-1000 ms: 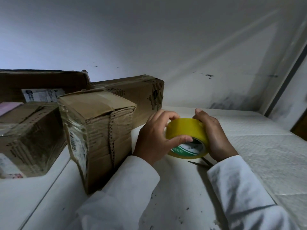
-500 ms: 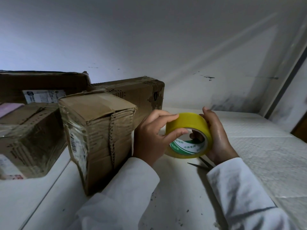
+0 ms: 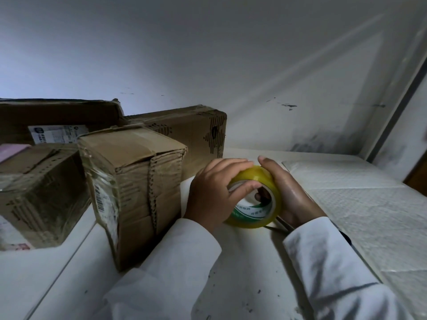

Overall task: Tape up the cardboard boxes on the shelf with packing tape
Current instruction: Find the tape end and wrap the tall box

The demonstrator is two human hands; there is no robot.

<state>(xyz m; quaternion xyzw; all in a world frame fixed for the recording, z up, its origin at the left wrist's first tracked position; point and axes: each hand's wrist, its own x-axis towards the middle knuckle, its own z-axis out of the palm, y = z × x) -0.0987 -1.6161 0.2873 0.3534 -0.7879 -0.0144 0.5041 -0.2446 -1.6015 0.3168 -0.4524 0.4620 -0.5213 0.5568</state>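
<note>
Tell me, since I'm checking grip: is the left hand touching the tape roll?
Touching: the head view shows the left hand curled over the tape roll.

A yellow tape roll [image 3: 258, 199] stands on edge on the white shelf [image 3: 242, 262], right of four worn cardboard boxes [image 3: 138, 181].

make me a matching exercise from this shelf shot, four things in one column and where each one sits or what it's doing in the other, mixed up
Things:
1. tape roll
2. nearest box
3. scissors
4. shipping label

Places or states:
A. stuck on the long box at the far left
B. held between both hands
C. lying on the shelf under the right hand
D. standing just left of the left hand

Pairs: 1-B, 2-D, 3-C, 4-A
</note>
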